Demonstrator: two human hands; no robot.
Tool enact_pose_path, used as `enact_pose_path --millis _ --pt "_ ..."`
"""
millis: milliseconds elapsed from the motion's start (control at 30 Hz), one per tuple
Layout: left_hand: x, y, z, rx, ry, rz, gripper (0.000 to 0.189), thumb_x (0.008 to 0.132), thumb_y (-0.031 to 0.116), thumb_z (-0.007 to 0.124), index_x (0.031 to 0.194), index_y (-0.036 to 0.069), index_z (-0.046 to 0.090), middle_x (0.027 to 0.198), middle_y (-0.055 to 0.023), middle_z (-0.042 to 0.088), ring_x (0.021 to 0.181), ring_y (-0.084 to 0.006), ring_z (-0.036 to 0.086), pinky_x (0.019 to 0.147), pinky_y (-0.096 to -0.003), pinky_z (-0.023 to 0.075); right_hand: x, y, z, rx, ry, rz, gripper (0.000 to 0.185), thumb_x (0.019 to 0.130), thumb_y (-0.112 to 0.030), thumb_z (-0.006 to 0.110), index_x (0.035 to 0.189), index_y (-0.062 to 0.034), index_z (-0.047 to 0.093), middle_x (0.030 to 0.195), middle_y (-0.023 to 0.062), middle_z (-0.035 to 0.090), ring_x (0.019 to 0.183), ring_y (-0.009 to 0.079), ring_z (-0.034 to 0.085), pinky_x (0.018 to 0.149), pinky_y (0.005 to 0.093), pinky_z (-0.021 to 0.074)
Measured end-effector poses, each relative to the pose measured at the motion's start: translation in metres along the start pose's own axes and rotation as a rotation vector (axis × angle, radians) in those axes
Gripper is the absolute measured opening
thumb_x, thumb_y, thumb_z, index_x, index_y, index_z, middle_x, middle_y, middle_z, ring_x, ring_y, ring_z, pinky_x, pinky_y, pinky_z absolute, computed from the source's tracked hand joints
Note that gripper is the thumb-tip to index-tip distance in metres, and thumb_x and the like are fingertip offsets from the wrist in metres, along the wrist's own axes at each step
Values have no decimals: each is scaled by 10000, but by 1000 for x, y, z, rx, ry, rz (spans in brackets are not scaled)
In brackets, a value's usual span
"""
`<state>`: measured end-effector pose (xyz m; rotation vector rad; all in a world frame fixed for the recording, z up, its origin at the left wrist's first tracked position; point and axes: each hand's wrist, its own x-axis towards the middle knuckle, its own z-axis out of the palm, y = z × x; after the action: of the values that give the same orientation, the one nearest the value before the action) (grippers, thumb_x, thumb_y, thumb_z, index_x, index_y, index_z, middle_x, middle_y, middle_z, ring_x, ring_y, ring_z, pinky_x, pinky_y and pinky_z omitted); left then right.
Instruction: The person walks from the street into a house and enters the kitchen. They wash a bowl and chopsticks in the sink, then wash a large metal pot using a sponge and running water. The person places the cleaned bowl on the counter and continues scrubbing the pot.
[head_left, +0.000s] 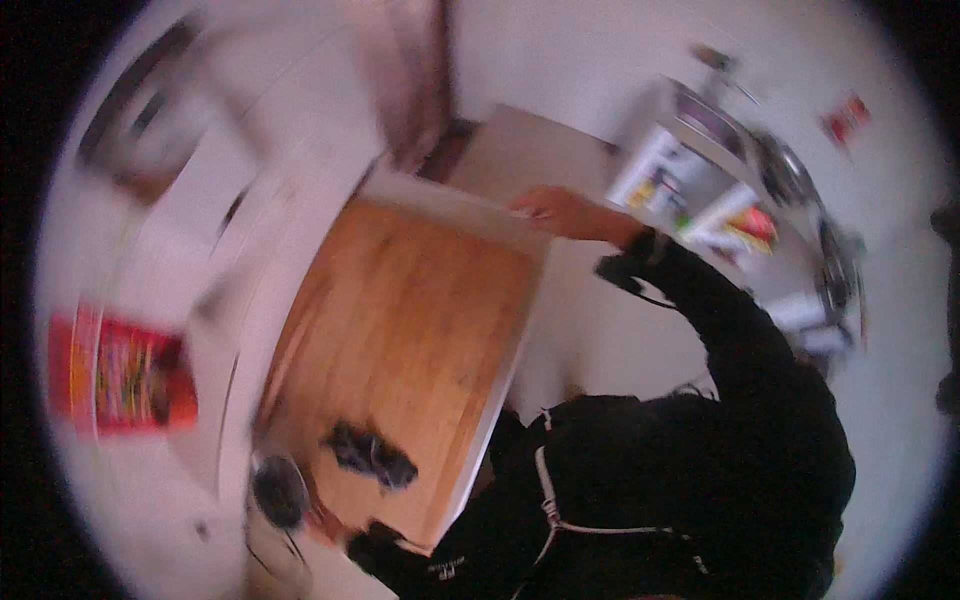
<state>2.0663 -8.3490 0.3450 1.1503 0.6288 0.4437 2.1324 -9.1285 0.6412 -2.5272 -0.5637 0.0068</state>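
The view is blurred. My left hand (324, 523) is at the lower left, touching or right beside a round dark object with a pale rim (280, 492); its grip is unclear. Over the far right corner of a wooden tabletop (420, 322) is my right hand (559, 213), fingers bent, with a small pale spot at the fingertips that I cannot identify. A crumpled dark cloth-like item (370, 454) lies on the tabletop nearer my left hand. A black device with a cord (626, 271) hangs by my right wrist.
Beyond the tabletop's left side runs a pale surface or wall with a red multicoloured item (124, 371). At the upper right, open boxes with colourful packages (750, 229) stand near metal vessels (784, 169). A brown panel (409, 82) is at the top.
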Motion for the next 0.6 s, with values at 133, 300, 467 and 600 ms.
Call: enact_pose_path --millis 133,300,467,600 --pt "-77 -30 147 224 -158 -25 340 880 258 547 1143 43 519 1074 -79 569 992 -212 539 852 -342 453 -83 48 -8 141 58 113 337 811 -165 603 1133 -68 578 992 118 591 835 229 602 766 352 477" --pt "-191 -105 302 347 -463 -92 362 881 289 540 1155 54 522 1097 -86 568 1016 -222 530 873 -358 440 -208 107 5 179 39 366 337 798 -191 590 1108 -59 588 1038 130 607 828 240 608 775 373 472" --pt "-223 -190 423 386 -823 -170 384 881 321 533 1167 65 526 1121 -93 566 1040 -231 521 894 -375 428 -234 158 89 266 134 382 334 808 -237 596 1064 -22 601 974 126 644 854 242 626 749 367 490" --pt "-270 -224 480 405 -1071 -145 402 881 347 528 1176 74 528 1139 -98 565 1059 -239 514 912 -388 417 -261 205 100 719 203 657 337 866 -252 539 1095 -9 584 1036 112 624 824 184 626 679 336 514"
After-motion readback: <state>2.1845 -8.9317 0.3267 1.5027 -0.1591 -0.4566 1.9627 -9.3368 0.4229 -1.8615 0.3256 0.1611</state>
